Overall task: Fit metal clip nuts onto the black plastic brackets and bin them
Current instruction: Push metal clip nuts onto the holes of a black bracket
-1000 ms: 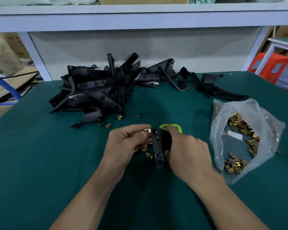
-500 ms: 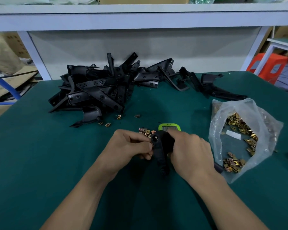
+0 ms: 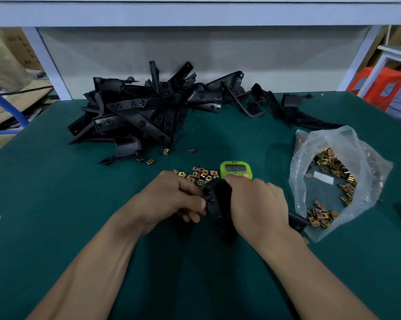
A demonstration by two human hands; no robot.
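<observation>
Bare from frame edge at 7 and 5 o'clock up to centre: slim forearms, left hand with short thumbnail, right hand with ridged knuckles.

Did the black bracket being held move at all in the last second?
Yes. The black bracket has come nearer the person, away from the green timer: it hid most of the timer before, and now the timer's display shows clear.

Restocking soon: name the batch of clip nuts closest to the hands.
The loose heap beside the green timer; the bagged nuts and strays lie farther.
</observation>
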